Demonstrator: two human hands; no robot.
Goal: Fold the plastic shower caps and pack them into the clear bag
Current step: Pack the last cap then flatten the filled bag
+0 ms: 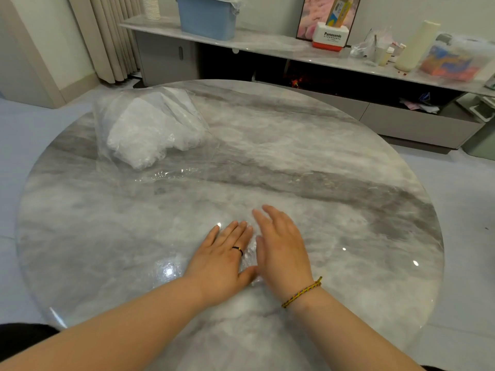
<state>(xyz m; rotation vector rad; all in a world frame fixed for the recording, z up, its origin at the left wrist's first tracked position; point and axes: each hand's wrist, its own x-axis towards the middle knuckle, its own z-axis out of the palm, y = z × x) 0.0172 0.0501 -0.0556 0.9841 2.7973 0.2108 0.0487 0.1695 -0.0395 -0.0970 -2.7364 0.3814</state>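
A clear plastic shower cap (pixel 251 253) lies flat on the round marble table (pixel 334 188), mostly hidden under my hands. My left hand (pixel 222 261) presses on it with straight fingers. Beside it, my right hand (pixel 281 245) lies flat on the same cap, fingers stretched forward. At the far left of the table sits the clear bag (pixel 150 129), holding a white pile of folded caps.
A long grey sideboard (pixel 267 44) runs behind the table, carrying a blue bin (pixel 206 17), a Panasonic box (pixel 330 36) and a plastic tub (pixel 455 57). Curtains hang at the back left. Grey floor surrounds the table.
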